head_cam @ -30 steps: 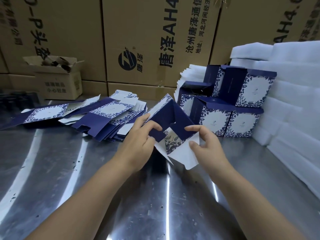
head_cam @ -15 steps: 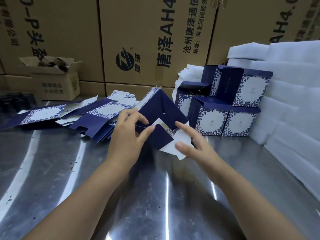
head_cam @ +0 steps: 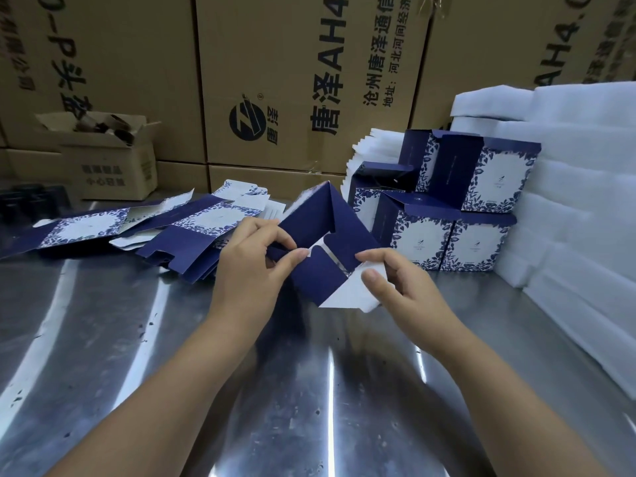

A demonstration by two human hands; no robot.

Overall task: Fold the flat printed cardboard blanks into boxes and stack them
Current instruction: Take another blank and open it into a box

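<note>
Half-folded navy-blue cardboard box blank (head_cam: 320, 228), white inside, held up in both hands over a shiny stainless-steel table (head_cam: 103, 339); contact w/ the table can't be told. A navy flap on the blank's left side is pinched btwn thumb and curled fingers of the left hand (head_cam: 247, 266). A white flap at the blank's lower right is pinched btwn thumb and forefinger of the right hand (head_cam: 402, 290), other fingers curled. Navy bottom flaps are partly closed, w/ a white gap seen btwn them. Left of the blank, just behind the left hand, a loose pile of flat navy-and-white printed blanks (head_cam: 192, 232) is spread out. Right of and behind the blank, folded navy floral boxes (head_cam: 447, 201) are stacked in two tiers, lids open. Further right, white foam sheets (head_cam: 568, 201) are piled. Behind the blank, large brown shipping cartons w/ black print (head_cam: 309, 80) are lined up; far left of it, a small open brown carton (head_cam: 110, 163).
</note>
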